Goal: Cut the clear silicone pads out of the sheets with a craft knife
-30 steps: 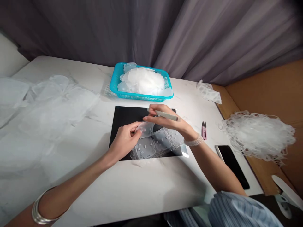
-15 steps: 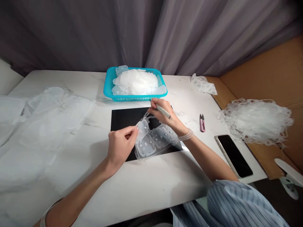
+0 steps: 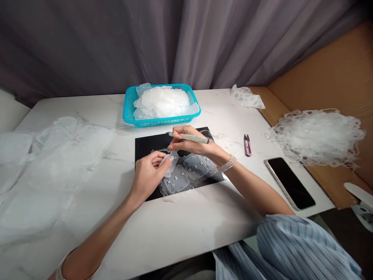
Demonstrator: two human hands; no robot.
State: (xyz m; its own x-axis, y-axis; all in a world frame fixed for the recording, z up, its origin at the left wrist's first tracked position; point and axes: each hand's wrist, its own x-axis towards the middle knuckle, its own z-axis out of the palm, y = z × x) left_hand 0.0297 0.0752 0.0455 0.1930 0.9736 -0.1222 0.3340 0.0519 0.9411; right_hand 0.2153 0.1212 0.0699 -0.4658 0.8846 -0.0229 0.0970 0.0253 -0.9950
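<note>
My left hand (image 3: 150,171) is closed, thumb and fingers pinching a small frosted plastic piece (image 3: 172,163). In my right hand (image 3: 186,142) lies a slim pale pen-like tool (image 3: 194,138), its dark tip pointing left; the frames do not show its exact kind. The right thumb and fingertips are pressed together beside the left fingers, at the edge of the plastic. Beneath both hands a clear plastic sheet with rounded cut-out shapes (image 3: 177,179) rests on a black mat (image 3: 144,146). What exactly the right fingertips pinch is hidden.
A turquoise basket (image 3: 161,123) heaped with frosted pieces stands behind the mat. Plastic sheets (image 3: 58,163) cover the left side. At right are pink thread snips (image 3: 247,146), a phone (image 3: 290,182), a pile of plastic scraps (image 3: 317,136) and a crumpled offcut (image 3: 247,97).
My right hand has moved left and down, close to my left fingers. The tool now lies nearly level. The sheet lies lower on the mat, and the view has shifted slightly.
</note>
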